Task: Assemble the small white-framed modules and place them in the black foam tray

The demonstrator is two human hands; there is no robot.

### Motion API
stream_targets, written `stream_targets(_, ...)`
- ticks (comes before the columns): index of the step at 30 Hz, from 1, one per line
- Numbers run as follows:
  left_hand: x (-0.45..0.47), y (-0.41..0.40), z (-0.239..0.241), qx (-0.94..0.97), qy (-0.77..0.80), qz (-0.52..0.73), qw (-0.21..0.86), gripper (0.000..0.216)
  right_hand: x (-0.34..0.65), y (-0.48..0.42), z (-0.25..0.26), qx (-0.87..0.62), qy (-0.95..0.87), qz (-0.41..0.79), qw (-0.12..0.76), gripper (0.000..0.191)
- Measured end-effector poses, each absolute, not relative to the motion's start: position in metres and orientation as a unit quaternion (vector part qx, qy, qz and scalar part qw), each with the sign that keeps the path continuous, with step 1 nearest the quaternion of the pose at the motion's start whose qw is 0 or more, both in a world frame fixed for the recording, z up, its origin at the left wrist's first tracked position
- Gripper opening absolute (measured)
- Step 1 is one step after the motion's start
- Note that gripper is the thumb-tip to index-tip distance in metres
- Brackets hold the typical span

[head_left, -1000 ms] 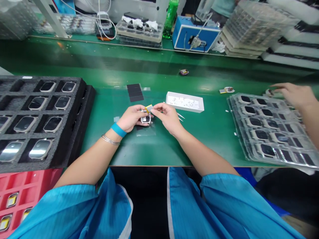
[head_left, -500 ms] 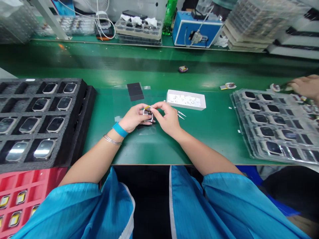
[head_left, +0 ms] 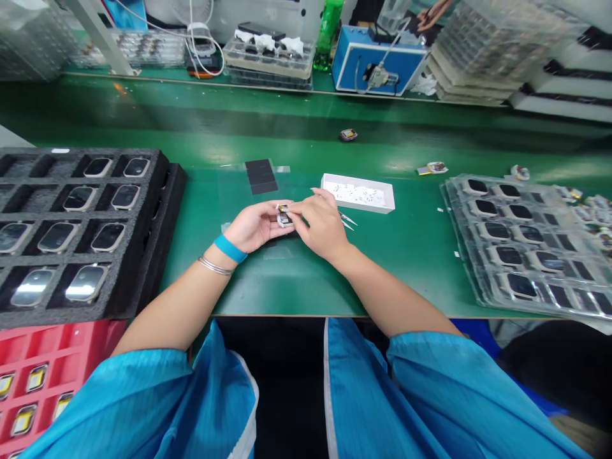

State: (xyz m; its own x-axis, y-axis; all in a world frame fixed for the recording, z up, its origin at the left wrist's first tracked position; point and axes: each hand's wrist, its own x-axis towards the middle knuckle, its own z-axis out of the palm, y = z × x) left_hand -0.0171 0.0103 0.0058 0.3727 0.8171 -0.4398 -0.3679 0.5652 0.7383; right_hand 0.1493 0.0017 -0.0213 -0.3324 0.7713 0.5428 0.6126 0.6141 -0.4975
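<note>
My left hand [head_left: 255, 227] cradles a small opened smartwatch body [head_left: 285, 219], its fingers under and around the case. My right hand [head_left: 323, 225] is pinched on a small yellow-edged part [head_left: 283, 208], probably a battery, pressing it against the top of the watch body. The two hands nearly meet there and hide most of the watch. Steel tweezers [head_left: 348, 221] lie on the green mat just beyond my right hand. A blue wristband [head_left: 230, 248] and a thin metal bangle [head_left: 215, 266] circle my left wrist.
A black foam tray of watches [head_left: 81, 229] is on the left, a red tray of batteries [head_left: 38, 389] below it. A white box of tiny parts [head_left: 358, 193], black film [head_left: 261, 176], and a clear tray of watches [head_left: 521, 245] lie ahead and right.
A co-worker's hand at the right has withdrawn from view. My hands have closed in, and the yellow part now sits lower against the watch body.
</note>
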Motion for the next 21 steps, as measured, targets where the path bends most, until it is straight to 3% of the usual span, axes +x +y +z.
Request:
stream_targets(7, -0.02, 0.013, 0.003, 0.276, 0.401, 0.413, 0.77, 0.022, 0.152, 0.005, -0.028, -0.392, -0.835, 0.065, 0.381, 0.017)
stream_targets(12, -0.023, 0.015, -0.009, 0.347, 0.375, 0.418, 0.751, 0.033, 0.152, 0.005, -0.03, -0.418, -0.793, 0.13, 0.425, 0.005)
stream_targets(13, -0.023, 0.015, -0.011, 0.361, 0.364, 0.417, 0.75, 0.035, 0.152, 0.006, -0.031, -0.431, -0.77, 0.161, 0.442, 0.006)
stream_targets(17, -0.024, 0.016, -0.015, 0.408, 0.328, 0.402, 0.751, 0.046, 0.153, 0.01, -0.037, -0.416, -0.666, 0.421, 0.453, 0.052)
stream_targets(19, -0.023, 0.016, -0.016, 0.428, 0.326, 0.394, 0.746, 0.048, 0.152, 0.011, -0.038, -0.383, -0.62, 0.533, 0.429, 0.061)
stream_targets(21, -0.022, 0.015, -0.016, 0.442, 0.33, 0.393, 0.736, 0.05, 0.151, 0.011, -0.037, -0.368, -0.594, 0.573, 0.428, 0.062)
